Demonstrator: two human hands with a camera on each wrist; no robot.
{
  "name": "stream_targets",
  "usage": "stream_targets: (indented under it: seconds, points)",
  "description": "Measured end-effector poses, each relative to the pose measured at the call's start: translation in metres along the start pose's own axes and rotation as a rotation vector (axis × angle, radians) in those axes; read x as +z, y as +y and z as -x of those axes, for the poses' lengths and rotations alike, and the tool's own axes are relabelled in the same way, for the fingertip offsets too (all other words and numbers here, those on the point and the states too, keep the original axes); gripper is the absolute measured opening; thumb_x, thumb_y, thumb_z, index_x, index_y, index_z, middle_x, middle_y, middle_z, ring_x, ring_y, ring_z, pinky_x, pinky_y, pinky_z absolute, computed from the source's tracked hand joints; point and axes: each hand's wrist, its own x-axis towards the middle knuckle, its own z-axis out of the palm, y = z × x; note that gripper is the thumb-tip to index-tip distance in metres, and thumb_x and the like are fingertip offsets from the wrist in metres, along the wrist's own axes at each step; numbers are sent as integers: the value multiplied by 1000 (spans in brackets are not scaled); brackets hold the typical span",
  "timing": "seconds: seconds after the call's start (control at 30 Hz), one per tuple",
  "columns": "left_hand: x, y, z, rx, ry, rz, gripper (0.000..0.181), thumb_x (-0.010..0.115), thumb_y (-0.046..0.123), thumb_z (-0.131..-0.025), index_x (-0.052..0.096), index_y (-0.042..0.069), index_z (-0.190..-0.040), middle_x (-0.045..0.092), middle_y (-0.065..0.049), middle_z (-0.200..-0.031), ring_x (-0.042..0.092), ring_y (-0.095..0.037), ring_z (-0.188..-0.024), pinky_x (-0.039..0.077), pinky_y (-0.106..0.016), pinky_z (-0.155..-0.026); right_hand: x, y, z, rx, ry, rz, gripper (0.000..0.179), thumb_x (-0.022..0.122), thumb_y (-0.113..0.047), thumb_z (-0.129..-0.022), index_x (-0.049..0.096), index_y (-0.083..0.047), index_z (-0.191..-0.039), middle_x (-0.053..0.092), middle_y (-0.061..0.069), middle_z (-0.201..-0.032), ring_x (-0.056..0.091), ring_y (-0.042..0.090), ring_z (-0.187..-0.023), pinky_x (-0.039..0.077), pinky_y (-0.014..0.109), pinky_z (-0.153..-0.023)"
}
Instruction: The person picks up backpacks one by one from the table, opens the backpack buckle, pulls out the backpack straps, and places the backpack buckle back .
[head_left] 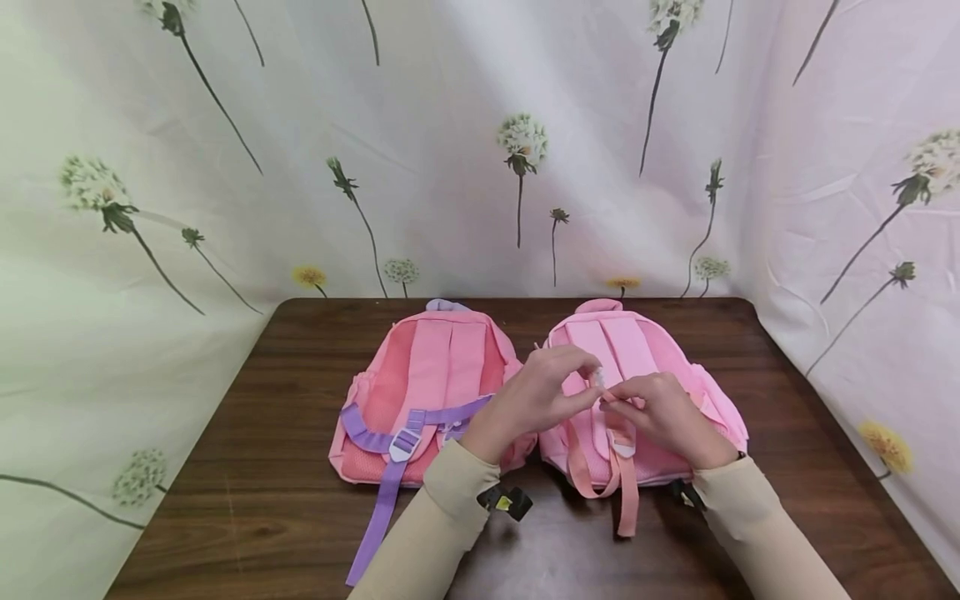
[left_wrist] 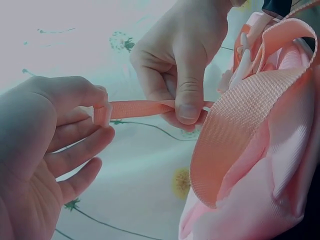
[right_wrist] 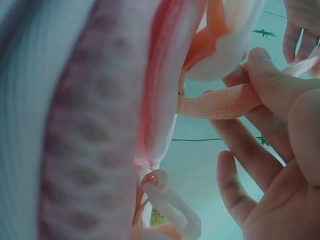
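Observation:
A pink backpack (head_left: 667,358) lies back side up on the right of the table, with peach webbing straps at its lower end. My left hand (head_left: 534,396), above this backpack, pinches a small pale buckle (left_wrist: 102,112) on one end of a peach strap (left_wrist: 137,108). Along the same strap my right hand (head_left: 666,412) pinches the webbing between thumb and fingers; its other fingers spread apart in the right wrist view. A wider peach strap (left_wrist: 240,115) loops beside the hands, and a second buckle (head_left: 622,447) hangs by the backpack's lower edge.
To the left lies a coral-pink backpack (head_left: 427,346) with purple straps (head_left: 386,508) and a white buckle (head_left: 404,444), partly behind my left forearm. Both bags rest on a dark wooden table (head_left: 247,467). A dandelion-print cloth (head_left: 450,150) hangs behind the table and at its sides.

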Motion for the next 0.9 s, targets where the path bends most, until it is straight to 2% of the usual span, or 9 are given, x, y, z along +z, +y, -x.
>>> stream_targets:
  seconds: [0.27, 0.43, 0.67, 0.9]
  points:
    - [-1, -1, 1, -13, 14, -11, 13, 79, 3, -90, 71, 5, -100, 72, -5, -90, 69, -17, -87, 53, -19, -85, 3, 4, 2, 6, -3, -24, 18, 89, -1, -81, 84, -13, -93, 76, -11, -84, 62, -3, -71, 53, 15, -70]
    - [-3, -3, 2, -40, -7, -26, 15, 81, 6, -89, 72, 5, -100, 73, -5, -90, 70, -18, -86, 54, -22, -83, 2, 2, 1, 31, -18, -4, 15, 89, -7, -82, 83, -15, -93, 73, -14, -81, 59, 0, -69, 53, 20, -68]
    - [-7, -8, 3, -120, -78, -41, 17, 81, 10, -91, 72, 5, -104, 74, -5, -94, 70, -17, -90, 55, -27, -85, -1, 1, 2, 92, -50, 13, 16, 90, -17, -84, 80, -19, -95, 63, -18, -78, 59, 11, -72, 53, 34, -67]
    - [-7, -11, 2, -192, -172, -71, 19, 77, 13, -95, 72, 5, -112, 74, -7, -102, 70, -22, -97, 55, -31, -90, -3, 2, 3, 75, -41, 1, 22, 91, -18, -83, 79, -16, -101, 66, -13, -84, 63, 14, -76, 56, 40, -71]
